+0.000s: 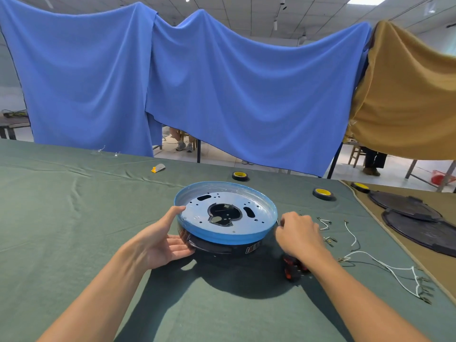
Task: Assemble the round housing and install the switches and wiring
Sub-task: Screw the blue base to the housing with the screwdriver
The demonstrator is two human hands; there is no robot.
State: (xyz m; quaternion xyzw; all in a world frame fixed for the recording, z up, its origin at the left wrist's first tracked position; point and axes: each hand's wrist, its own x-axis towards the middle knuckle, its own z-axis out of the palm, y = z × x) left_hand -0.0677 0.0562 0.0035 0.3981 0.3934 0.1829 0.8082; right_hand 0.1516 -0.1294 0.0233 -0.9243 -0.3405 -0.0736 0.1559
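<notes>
While left hand (162, 240) braces housing (197, 213) with straight fingers (182, 250), right hand (298, 233) curls, grip unclear; likely stiff, light, slick: hold rim (222, 239).

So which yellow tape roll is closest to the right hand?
The middle tape roll of the three, just beyond the right hand; the left roll and the right roll lie farther off.

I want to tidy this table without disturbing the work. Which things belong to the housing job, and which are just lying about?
For the job: round housing; white wires; red and black switches.

Probably lying about: tape rolls; small yellow and grey tool; black round covers on the tan cloth to the right.
</notes>
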